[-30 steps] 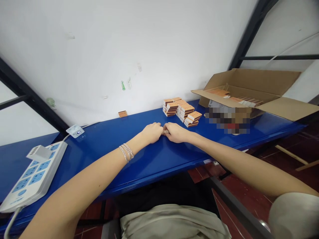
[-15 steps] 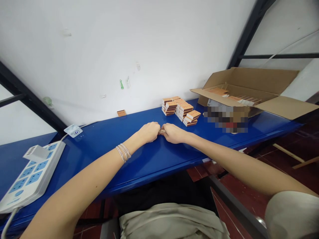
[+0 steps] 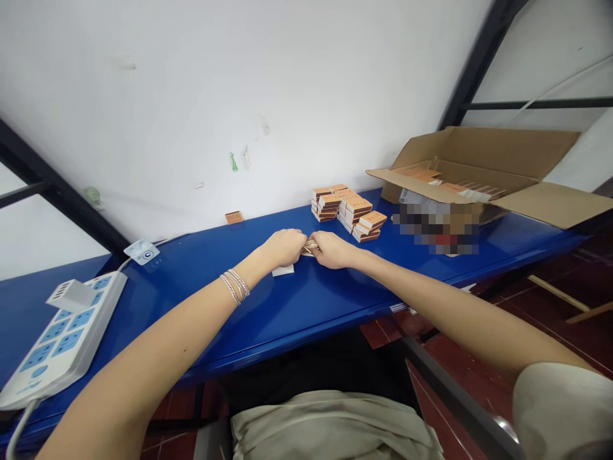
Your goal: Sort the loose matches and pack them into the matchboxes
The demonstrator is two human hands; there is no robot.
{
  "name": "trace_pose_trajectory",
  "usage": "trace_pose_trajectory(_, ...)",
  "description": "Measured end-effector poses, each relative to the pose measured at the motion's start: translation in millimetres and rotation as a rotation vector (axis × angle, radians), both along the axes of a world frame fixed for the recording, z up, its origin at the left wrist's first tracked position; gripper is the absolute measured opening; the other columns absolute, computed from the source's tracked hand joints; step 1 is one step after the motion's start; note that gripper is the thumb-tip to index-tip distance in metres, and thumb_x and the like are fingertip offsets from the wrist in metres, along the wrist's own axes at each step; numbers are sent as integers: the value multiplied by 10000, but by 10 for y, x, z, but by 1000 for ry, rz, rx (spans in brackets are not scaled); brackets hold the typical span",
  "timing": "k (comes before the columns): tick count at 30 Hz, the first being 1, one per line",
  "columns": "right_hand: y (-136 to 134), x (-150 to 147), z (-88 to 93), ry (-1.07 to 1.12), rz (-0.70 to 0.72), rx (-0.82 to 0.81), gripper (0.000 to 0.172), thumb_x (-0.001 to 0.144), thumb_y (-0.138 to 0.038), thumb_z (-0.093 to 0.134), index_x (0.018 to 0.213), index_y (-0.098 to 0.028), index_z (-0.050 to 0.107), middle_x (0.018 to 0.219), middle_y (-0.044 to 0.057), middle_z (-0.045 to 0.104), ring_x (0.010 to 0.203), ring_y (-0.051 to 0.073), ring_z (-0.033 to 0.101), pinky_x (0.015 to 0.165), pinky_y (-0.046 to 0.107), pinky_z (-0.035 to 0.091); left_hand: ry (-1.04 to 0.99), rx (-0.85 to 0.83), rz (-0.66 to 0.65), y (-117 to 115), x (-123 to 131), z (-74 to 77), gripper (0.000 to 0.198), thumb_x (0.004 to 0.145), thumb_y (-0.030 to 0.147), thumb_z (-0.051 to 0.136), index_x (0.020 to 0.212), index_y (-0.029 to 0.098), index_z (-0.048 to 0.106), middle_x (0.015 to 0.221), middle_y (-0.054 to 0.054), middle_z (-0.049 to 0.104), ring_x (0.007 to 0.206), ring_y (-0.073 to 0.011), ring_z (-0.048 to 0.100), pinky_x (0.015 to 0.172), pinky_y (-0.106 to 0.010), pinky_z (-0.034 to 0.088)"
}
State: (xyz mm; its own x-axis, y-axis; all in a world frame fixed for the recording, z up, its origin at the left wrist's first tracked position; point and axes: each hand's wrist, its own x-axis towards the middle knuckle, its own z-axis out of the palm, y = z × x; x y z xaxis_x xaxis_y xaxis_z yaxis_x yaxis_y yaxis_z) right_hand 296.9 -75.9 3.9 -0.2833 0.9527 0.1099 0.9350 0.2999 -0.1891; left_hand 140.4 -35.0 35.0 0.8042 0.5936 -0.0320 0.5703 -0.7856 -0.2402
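Observation:
Above the blue table, my left hand point(image 3: 283, 246) and my right hand point(image 3: 334, 250) meet, knuckles close together. Both are closed around the ends of a small bundle of thin, pale matchsticks point(image 3: 311, 245), whose middle shows between them. Just below my left hand, a small white piece point(image 3: 283, 270) lies on the table, partly covered; it may be a matchbox tray. Stacks of orange-and-white matchboxes point(image 3: 353, 206) stand beyond my right hand. One more matchbox point(image 3: 234, 218) leans against the wall, farther left.
An open cardboard box point(image 3: 517, 153) with more matchboxes stands at the right of the blue table point(image 3: 201, 275). On the left lie a white power strip point(image 3: 71, 332) with a plugged-in adapter and a small white device point(image 3: 142, 252). A white wall borders the back.
My hands have risen slightly, and more of the matchstick bundle shows between them. The white piece below my left hand has come into view.

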Motion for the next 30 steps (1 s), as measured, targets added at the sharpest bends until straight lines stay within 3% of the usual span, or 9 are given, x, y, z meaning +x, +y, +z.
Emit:
trace_pose_trajectory(8, 50, -51, 169, 35, -23, 14, 152, 926, -208, 509, 970, -109, 616, 1030, 168, 701, 898, 234, 659, 691, 275, 381, 24, -28, -4, 43, -30, 197, 227, 893, 126, 455, 985, 88, 659, 1031, -165, 681, 930, -240, 667, 787, -320, 495)
trace_pose_trajectory(14, 35, -217, 168, 160, 61, -39, 152, 921, -224, 509, 965, -124, 615, 1032, 147, 713, 821, 202, 650, 649, 260, 379, 116, -73, 134, -126, -168, 346, 227, 892, 146, 474, 979, 93, 677, 1011, -176, 697, 908, -252, 682, 751, -320, 500)
trace_pose_trajectory(21, 2, -451, 88, 206, 162, -100, 209, 902, -253, 547, 1025, -122, 652, 1040, 124, 726, 887, 208, 658, 688, 247, 400, 130, -156, 229, -286, -441, 296, 204, 905, 155, 473, 984, 119, 657, 1038, -156, 698, 939, -236, 683, 770, -297, 497)
trace_pose_trajectory(30, 15, -426, 78, 317, 259, -63, 150, 833, -205, 617, 946, -135, 687, 871, 61, 727, 738, 142, 625, 654, 224, 398, 75, -192, 234, -260, -519, 224, 215, 911, 268, 505, 977, 135, 661, 1008, -145, 703, 886, -234, 682, 757, -300, 488)
